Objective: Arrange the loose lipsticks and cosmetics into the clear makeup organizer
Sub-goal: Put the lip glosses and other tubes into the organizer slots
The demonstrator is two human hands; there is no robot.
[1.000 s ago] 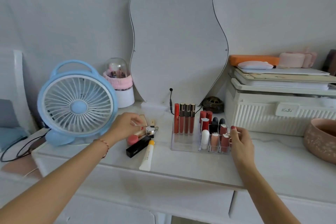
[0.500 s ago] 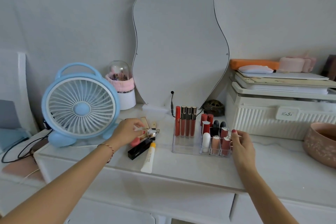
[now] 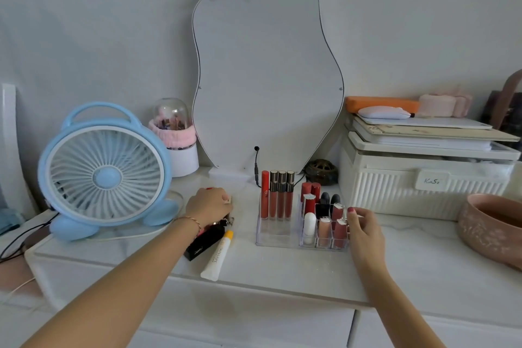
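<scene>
Head view: our white yellow-capped tube (image 3: 217, 256) lies cap-away; label unreadable. Left grip (image 3: 209, 204) curls over small cosmetics; right grip (image 3: 364, 227) pinches the clear organizer (image 3: 275, 236).

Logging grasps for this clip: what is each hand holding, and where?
Left hand covers small loose cosmetics; hold unclear. Right hand touches the organizer's right edge.

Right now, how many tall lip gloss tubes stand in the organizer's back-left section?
4, upright in a row in the clear makeup organizer: one red-capped, then three dark, gold-trimmed tubes to its right. None looks hidden.
</scene>
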